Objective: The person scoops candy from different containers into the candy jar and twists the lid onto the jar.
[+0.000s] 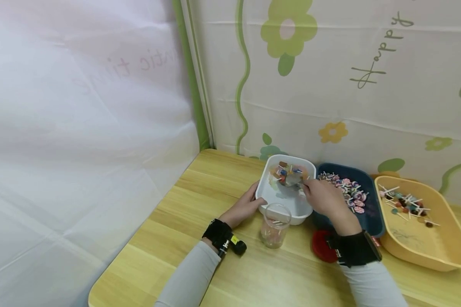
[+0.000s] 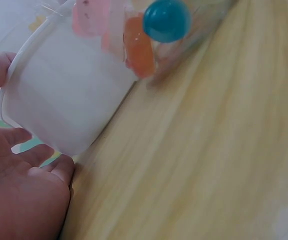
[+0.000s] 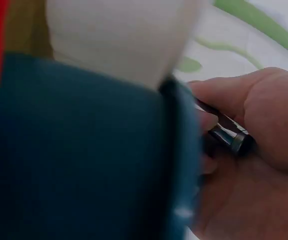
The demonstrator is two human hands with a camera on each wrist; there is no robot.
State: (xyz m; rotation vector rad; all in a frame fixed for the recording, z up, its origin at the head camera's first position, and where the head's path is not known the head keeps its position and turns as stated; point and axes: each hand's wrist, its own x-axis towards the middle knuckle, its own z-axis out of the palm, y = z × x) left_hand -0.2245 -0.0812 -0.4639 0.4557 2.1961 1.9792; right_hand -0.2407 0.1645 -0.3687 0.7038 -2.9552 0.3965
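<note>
My left hand (image 1: 243, 209) grips the near left side of a white plastic bin (image 1: 259, 197), its thumb over the rim and its fingers against the outer wall. Over that bin, my right hand (image 1: 324, 198) holds a metal scoop (image 1: 293, 180) by its handle (image 3: 229, 137). Small brown, blue and orange lollipops (image 1: 282, 172) lie at the scoop's bowl and beyond it. In front of the bin stands a clear plastic cup (image 1: 275, 226) with candies in its lower part. The left wrist view shows a teal ball candy (image 2: 167, 21) and an orange one (image 2: 139, 47) there.
Right of the white bin sits a dark blue bin (image 1: 374, 219) of swirled lollipops, then a yellow bin (image 1: 445, 238) with round lollipops. A red lid (image 1: 323, 246) lies below my right wrist. Printed curtain (image 1: 330, 94) hangs behind the wooden table (image 1: 153, 238).
</note>
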